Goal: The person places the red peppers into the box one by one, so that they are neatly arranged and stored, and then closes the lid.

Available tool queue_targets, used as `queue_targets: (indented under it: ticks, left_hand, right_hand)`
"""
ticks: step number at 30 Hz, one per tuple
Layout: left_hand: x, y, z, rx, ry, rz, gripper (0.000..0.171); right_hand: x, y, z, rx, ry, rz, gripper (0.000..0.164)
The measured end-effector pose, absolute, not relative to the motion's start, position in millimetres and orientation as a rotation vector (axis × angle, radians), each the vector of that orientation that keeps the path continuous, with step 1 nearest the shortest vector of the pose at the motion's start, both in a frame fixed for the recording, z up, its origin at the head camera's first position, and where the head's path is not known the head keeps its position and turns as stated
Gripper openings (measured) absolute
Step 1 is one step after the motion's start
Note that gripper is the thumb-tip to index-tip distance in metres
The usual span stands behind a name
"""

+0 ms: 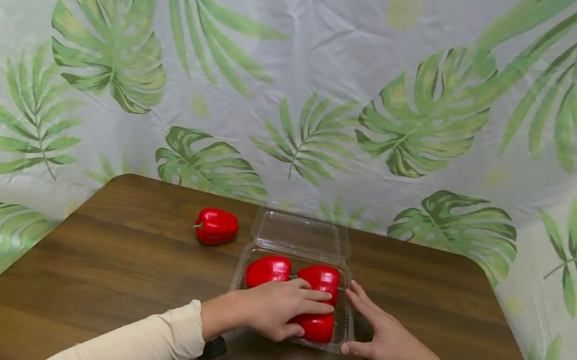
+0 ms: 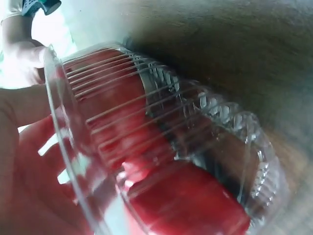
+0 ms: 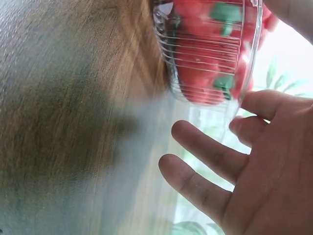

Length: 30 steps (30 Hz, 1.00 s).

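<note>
A clear plastic clamshell container [image 1: 239, 280] stands on the table with its lid [image 1: 302, 234] folded back. Red bell peppers fill much of it: one at back left [image 1: 267, 271], one at back right [image 1: 319, 276], one at front right [image 1: 319, 329]. My left hand [image 1: 273, 306] lies over them, fingers stretched across the right-hand peppers and thumb by the front one; it hides the front left part. At the container's right side is my right hand [image 1: 390, 340], fingers extended. In the right wrist view its upper fingers [image 3: 264, 104] reach the rim, while two others spread below.
Another red bell pepper [image 1: 217, 227] lies on the brown wooden table [image 1: 137, 263], left of the lid. Behind the table's far edge hangs a leaf-patterned curtain [image 1: 332, 53]. Dark wrist-worn devices [image 1: 213, 349] show under both forearms.
</note>
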State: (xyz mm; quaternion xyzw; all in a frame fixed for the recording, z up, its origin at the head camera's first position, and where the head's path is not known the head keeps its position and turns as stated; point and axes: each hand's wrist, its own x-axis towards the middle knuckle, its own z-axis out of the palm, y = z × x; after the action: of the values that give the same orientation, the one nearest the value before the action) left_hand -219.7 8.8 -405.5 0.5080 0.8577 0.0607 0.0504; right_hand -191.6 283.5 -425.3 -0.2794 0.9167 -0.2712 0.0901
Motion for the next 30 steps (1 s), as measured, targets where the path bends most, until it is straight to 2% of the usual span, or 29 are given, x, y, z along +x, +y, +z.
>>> queue_targets:
  ticks: [7, 12, 22, 30]
  left_hand:
    - [-217.2, 7.7, -407.3, 1.529, 2.610, -0.026, 0.071]
    - [-218.3, 3.5, -406.7, 1.519, 2.605, 0.050, 0.073]
    - [-224.9, -4.5, -410.6, 1.560, 2.684, 0.257, 0.061]
    - [-227.0, -3.6, -415.4, 1.585, 2.641, 0.359, 0.059]
  right_hand:
    - [-191.5, 280.9, -427.6, -0.845, 2.737, -0.800, 0.094]
    - [-192.1, 281.3, -426.6, -0.842, 2.743, -0.795, 0.093]
    - [-194.2, 282.0, -426.4, -0.852, 2.758, -0.782, 0.092]
    - [-192.9, 283.3, -427.7, -0.834, 2.768, -0.779, 0.094]
